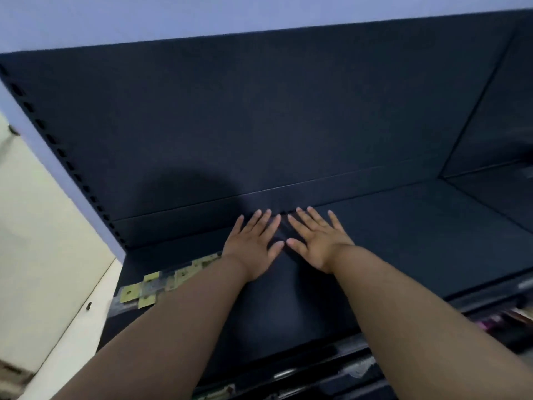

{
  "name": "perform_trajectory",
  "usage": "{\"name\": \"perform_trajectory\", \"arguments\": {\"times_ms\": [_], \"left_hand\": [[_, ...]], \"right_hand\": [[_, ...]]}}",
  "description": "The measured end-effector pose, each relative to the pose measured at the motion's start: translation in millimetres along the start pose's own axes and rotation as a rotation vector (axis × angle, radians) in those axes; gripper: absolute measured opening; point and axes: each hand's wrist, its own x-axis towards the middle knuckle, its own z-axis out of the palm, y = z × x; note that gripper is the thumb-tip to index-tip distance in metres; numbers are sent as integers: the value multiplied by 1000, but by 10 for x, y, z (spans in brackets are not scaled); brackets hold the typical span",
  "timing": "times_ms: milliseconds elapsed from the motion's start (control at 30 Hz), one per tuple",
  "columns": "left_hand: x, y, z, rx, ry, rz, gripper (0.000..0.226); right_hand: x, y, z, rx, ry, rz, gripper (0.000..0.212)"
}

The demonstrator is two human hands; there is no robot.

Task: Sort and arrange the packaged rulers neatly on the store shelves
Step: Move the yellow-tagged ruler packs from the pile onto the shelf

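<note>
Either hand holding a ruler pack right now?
No: the left hand and right hand are spread flat over the shelf, and the ruler packs lie ungripped at its left end.

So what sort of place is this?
Probably a shop's display shelving: a dark shelf with a slotted upright at its left, packaged rulers with hang tabs lying on it, and more goods, blurred, on the shelf below.
</note>
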Motion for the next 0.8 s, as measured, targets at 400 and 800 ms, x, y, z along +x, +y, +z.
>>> {"name": "perform_trajectory", "arguments": {"times_ms": [400, 800], "left_hand": [[1160, 2741, -387, -29, 25, 306, 60], [2269, 5328, -681, -72, 25, 445, 59]], "right_hand": [[-1297, 2771, -65, 6, 43, 365, 61], [-2221, 5258, -83, 37, 11, 520, 62]]}}
